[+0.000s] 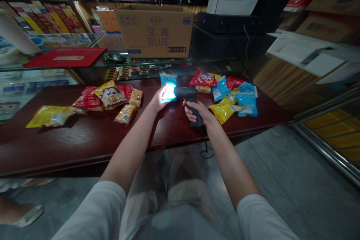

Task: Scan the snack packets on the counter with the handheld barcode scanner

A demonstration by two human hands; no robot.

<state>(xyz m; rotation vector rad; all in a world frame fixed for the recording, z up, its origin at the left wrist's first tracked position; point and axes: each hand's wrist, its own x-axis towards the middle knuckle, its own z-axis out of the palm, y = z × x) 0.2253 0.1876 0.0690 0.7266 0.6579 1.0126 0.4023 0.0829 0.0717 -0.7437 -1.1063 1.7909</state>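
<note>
My left hand (160, 97) is closed on a light-blue snack bag (168, 79), held up over the dark red-brown table (92, 138). A bright white light glares on the bag's lower part and hides its print. In my right hand (196, 111) is a black handheld barcode scanner (188, 92), its head pointing left at the bag from close by. The scanner's cable hangs past the table's front edge. Right of the scanner lies a pile of red, yellow and blue snack bags (225, 108). Left of my left arm are more packets, among them a yellow bag with a cartoon face (110, 95).
A cardboard box (157, 33) stands behind on the glass counter, with a computer mouse (114, 58) and a red mat (66, 57) to its left. A black printer-like machine (225, 41) is at the back right. Another person's foot (28, 215) shows at lower left.
</note>
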